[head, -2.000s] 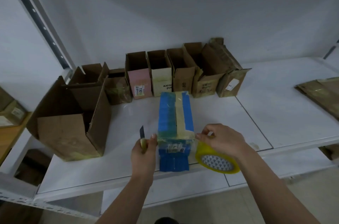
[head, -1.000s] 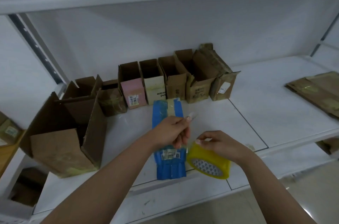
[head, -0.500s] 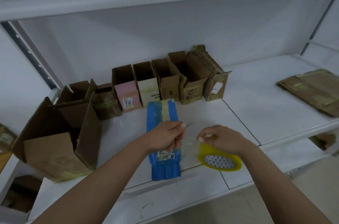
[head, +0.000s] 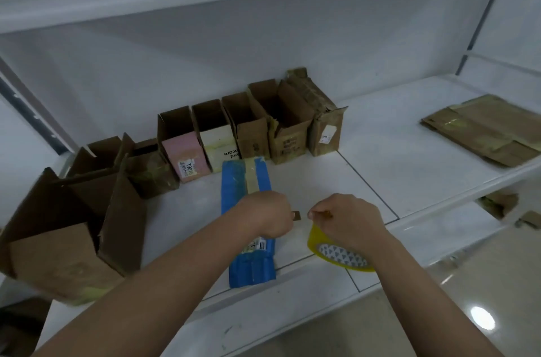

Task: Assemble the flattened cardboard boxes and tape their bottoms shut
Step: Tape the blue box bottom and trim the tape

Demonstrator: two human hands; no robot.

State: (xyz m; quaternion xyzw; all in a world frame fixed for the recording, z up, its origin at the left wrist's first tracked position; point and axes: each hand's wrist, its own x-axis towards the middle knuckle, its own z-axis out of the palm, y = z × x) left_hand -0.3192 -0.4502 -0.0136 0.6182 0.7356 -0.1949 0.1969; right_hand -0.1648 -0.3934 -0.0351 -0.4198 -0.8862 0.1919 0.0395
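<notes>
A long blue box (head: 244,181) lies on the white shelf (head: 380,157) with a strip of yellowish tape along its top face. My left hand (head: 266,216) is over the box's middle and grips a small cutter, whose blade tip (head: 296,215) sticks out to the right. My right hand (head: 348,222) holds the yellow tape roll (head: 336,254) just right of the box and pinches the tape's free end near the blade. The stretch of tape between my hands is too thin to make out.
A row of several assembled open boxes (head: 248,128) stands along the back wall. A large open brown box (head: 67,225) sits at the left. Flattened cardboard (head: 483,128) lies at the far right of the shelf. The shelf's front edge is just below my wrists.
My left hand moved from the box's near-left corner onto its middle, bringing the cutter to the tape. My right hand pulled the roll slightly right. The view shifted left and down.
</notes>
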